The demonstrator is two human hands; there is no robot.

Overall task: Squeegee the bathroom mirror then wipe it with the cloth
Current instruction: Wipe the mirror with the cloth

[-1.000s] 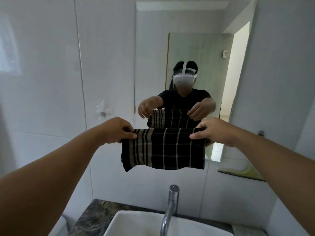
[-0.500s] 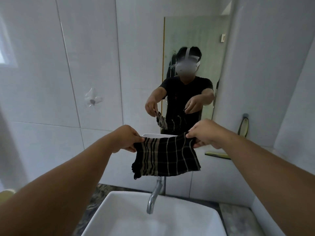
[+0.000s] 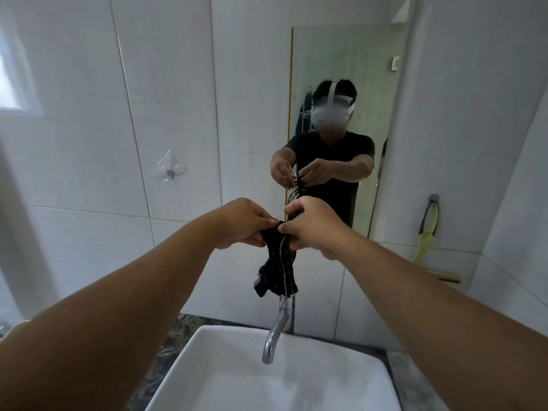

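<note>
A dark plaid cloth [image 3: 277,268] hangs folded in a narrow bunch above the tap. My left hand [image 3: 241,222] and my right hand [image 3: 311,223] pinch its top edge, fingers almost touching. The mirror [image 3: 341,69] is on the wall ahead and reflects me holding the cloth. A yellow-green squeegee [image 3: 428,232] hangs from a hook on the right wall, beside the mirror's lower right corner, apart from both hands.
A chrome tap [image 3: 280,324] rises behind the white basin [image 3: 207,366] right under the cloth. Dark stone counter [image 3: 169,333] surrounds the basin. A clear stick-on hook [image 3: 170,172] sits on the left tiles. A bright window [image 3: 12,78] is at far left.
My hands have come together, folding the spread cloth into a narrow hanging bunch. The view has tilted down, showing more of the basin.
</note>
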